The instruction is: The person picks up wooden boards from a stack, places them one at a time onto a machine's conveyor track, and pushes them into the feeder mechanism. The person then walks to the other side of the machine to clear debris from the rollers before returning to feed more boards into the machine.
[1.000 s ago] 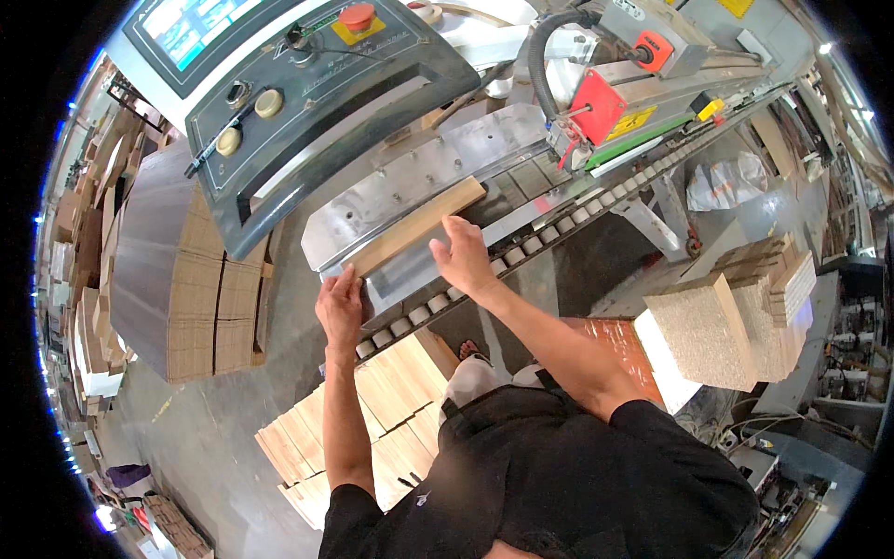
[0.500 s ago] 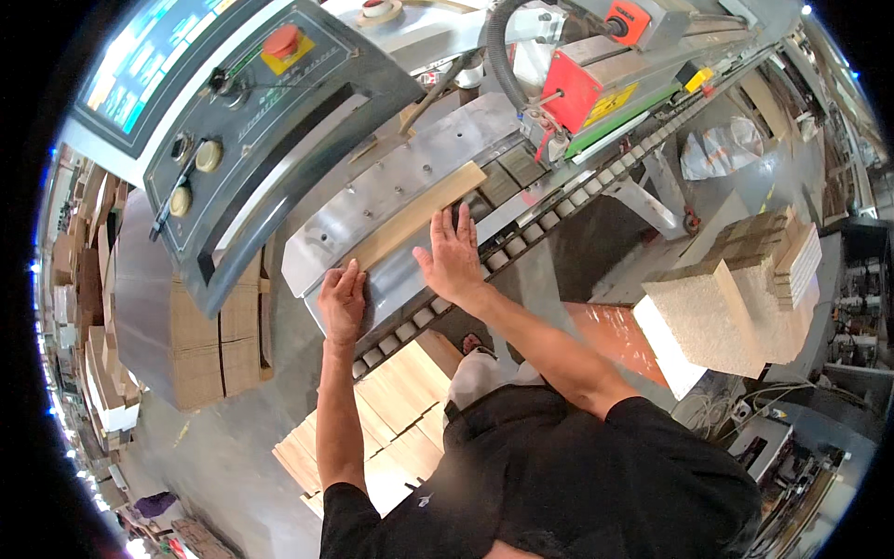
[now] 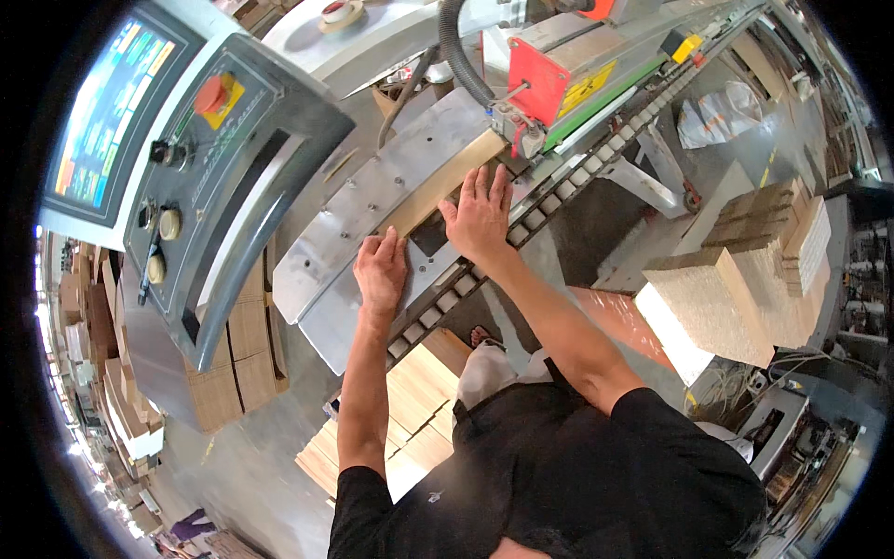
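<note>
A light wooden strip (image 3: 438,189) lies along the raised metal guide plate (image 3: 349,200) of a machine. Its far end reaches up to the red-plated machine head (image 3: 538,82). My left hand (image 3: 382,275) has its fingers curled together against the strip's near-left end. Farther right, my right hand (image 3: 481,219) rests open, fingers stretched out, with the fingertips at the strip's near side. Beneath my hands is the smooth metal bed (image 3: 337,326). The underside of the strip and part of its near end are hidden.
A control panel (image 3: 219,177) with a red button and a lit screen (image 3: 110,107) stands at left. A roller chain (image 3: 549,207) runs along the bed's near edge. Stacked wooden strips (image 3: 400,401) stand below; a cardboard stack (image 3: 717,289) is at right.
The wooden strip has slid away to the right along the guide plate, up to the machine head. Both my hands have moved that way with it.
</note>
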`<act>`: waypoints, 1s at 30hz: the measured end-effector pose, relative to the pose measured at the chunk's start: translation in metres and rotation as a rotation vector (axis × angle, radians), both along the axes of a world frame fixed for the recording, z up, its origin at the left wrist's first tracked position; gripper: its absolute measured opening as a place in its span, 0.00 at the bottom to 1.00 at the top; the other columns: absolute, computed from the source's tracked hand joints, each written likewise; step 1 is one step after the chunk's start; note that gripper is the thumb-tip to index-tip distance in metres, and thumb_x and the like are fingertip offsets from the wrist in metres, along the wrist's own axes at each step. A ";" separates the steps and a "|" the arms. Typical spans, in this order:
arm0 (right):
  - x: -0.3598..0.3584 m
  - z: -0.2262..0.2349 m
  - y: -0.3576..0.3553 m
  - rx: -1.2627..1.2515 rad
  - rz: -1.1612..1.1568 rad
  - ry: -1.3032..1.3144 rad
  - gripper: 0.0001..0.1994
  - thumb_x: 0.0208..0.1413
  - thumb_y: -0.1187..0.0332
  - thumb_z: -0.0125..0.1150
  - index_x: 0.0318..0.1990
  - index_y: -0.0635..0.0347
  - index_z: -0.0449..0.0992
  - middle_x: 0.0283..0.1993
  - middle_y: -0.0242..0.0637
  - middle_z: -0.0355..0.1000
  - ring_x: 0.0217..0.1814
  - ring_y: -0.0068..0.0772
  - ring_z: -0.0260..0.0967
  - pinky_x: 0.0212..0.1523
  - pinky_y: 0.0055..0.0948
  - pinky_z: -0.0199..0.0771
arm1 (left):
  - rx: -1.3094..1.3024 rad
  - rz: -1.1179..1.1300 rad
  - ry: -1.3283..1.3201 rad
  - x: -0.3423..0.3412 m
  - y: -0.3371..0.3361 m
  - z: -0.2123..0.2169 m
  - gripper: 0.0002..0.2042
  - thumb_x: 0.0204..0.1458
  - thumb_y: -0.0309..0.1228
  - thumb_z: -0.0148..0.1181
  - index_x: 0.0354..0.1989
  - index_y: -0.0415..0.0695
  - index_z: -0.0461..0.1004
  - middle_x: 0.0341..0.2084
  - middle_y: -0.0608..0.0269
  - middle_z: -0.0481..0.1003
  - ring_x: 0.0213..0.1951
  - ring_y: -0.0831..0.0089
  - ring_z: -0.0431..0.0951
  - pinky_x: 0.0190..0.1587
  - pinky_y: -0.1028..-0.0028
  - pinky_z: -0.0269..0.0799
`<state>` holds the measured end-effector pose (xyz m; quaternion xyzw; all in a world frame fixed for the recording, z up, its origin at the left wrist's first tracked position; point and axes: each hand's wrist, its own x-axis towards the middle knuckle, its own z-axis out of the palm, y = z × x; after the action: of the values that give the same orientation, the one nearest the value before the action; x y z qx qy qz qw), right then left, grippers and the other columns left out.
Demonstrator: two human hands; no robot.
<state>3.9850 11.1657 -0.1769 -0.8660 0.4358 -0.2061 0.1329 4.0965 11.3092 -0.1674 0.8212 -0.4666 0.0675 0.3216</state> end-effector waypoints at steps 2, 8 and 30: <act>-0.002 -0.003 -0.013 -0.043 -0.032 -0.014 0.36 0.56 0.50 0.51 0.62 0.75 0.57 0.67 0.56 0.52 0.73 0.60 0.37 0.69 0.57 0.37 | 0.005 0.002 -0.022 -0.006 -0.020 0.000 0.09 0.49 0.30 0.62 0.40 0.47 0.79 0.28 0.58 0.75 0.30 0.61 0.76 0.34 0.65 0.74; -0.024 0.003 -0.019 -0.014 0.004 -0.066 0.33 0.58 0.52 0.49 0.61 0.73 0.59 0.67 0.55 0.53 0.72 0.61 0.40 0.69 0.54 0.38 | 0.043 -0.011 -0.108 -0.022 -0.094 -0.009 0.07 0.50 0.35 0.62 0.37 0.52 0.80 0.27 0.62 0.76 0.29 0.60 0.77 0.32 0.65 0.73; -0.590 0.124 -0.116 0.770 -0.740 -1.495 0.23 0.52 0.48 0.64 0.36 0.63 0.73 0.34 0.36 0.71 0.36 0.32 0.70 0.36 0.31 0.71 | -0.116 -0.312 0.050 -0.177 -0.073 0.032 0.05 0.54 0.28 0.57 0.35 0.40 0.76 0.25 0.56 0.72 0.31 0.58 0.74 0.33 0.62 0.70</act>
<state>3.3951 11.0502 -0.0530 -0.2088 0.5244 -0.5825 0.5849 3.9195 11.2363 -0.1354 0.7202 -0.5756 0.0232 0.3867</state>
